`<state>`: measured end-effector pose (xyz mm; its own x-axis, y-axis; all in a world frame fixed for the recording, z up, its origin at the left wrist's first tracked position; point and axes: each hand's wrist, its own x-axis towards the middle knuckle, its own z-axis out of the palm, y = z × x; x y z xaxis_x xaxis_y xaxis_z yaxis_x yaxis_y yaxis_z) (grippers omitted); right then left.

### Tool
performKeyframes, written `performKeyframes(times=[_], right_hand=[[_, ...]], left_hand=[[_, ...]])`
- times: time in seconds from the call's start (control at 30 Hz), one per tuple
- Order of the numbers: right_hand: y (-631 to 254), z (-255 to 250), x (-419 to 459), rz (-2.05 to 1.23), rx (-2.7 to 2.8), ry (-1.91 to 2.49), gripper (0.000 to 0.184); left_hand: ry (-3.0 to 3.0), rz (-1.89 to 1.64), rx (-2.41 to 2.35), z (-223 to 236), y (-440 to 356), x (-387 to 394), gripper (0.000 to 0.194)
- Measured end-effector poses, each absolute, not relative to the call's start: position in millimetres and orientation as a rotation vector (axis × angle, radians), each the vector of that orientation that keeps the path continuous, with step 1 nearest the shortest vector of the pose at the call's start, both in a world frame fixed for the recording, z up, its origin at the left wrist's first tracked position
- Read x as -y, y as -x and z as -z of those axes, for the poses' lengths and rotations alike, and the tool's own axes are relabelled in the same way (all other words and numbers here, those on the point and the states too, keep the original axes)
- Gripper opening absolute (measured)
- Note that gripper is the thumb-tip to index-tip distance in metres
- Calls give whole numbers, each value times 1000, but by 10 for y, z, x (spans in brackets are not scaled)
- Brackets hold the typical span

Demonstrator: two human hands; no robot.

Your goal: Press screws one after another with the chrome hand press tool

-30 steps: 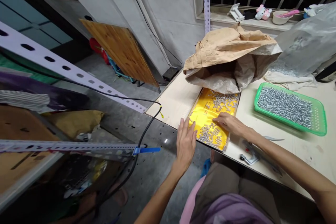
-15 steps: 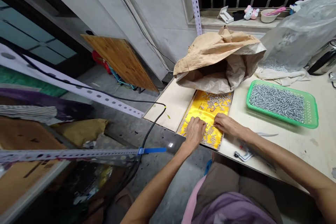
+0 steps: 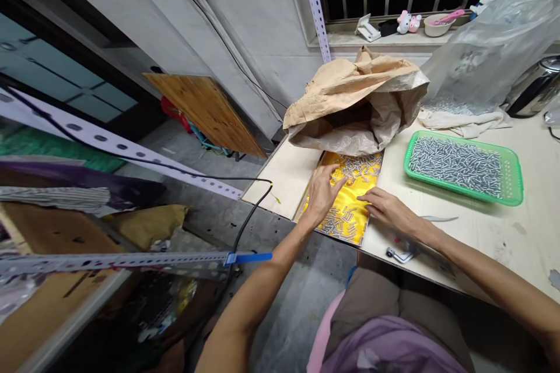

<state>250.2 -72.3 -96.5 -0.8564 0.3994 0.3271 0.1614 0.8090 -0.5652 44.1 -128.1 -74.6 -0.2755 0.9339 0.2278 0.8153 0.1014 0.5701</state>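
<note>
A yellow cloth (image 3: 356, 191) lies on a board at the near edge of the table. Small silvery metal pins (image 3: 359, 169) are heaped loosely on its far part. More pins (image 3: 336, 224) lie at the near end, some side by side in small groups. Over the cloth's left side my left hand (image 3: 322, 193) is open, thumb and fingers apart, its fingertips near the far heap. From the right my right hand (image 3: 387, 207) reaches over the cloth's edge with its fingers stretched out. I see nothing held in either hand.
A green basket (image 3: 511, 178) full of similar pins stands to the right. Behind the cloth is a crumpled brown paper sack (image 3: 345, 84), its mouth facing me. A curved thin tool (image 3: 440, 219) lies right of my right hand. A black cable (image 3: 245, 233) hangs at the left.
My left hand has moved from the near pins toward the far heap, and its fingers have spread. The right hand's fingers have come out of their pinch and straightened. The view has shifted slightly.
</note>
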Motion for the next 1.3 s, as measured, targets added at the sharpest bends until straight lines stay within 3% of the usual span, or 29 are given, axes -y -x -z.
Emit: performKeyframes(times=[0.13,0.23,0.33,0.43,0.57,0.7,0.93,1.3], right_hand=[[-2903,810,843,-701,2477,509,28],[-3279,748,945,-637,2424,630,27],[-3625,740,1059,-564,2385,761,25],[-3872,763,1207,-560,2411,855,26],[-4035,863,1426,-573,2504,933,28],[-4083,1038,1541,-505,2627,945,27],[-4170,1167,1478,-331,2658,1085,28],[-4197,1246,1517,-340,2623,1105,19]], left_hand=[[-1986,-527,-2108,652,-578,1291,12],[-2037,-139,-2041,761,-722,1410,15],[-2081,21,-2003,863,-798,1461,20],[-2048,-39,-2033,863,-780,1420,19],[-1754,-384,-2044,759,-792,1370,11],[-1288,-664,-1773,720,-1111,1469,8],[-816,-600,-1618,902,-1806,1738,23],[-970,-438,-1746,1064,-1886,1767,21]])
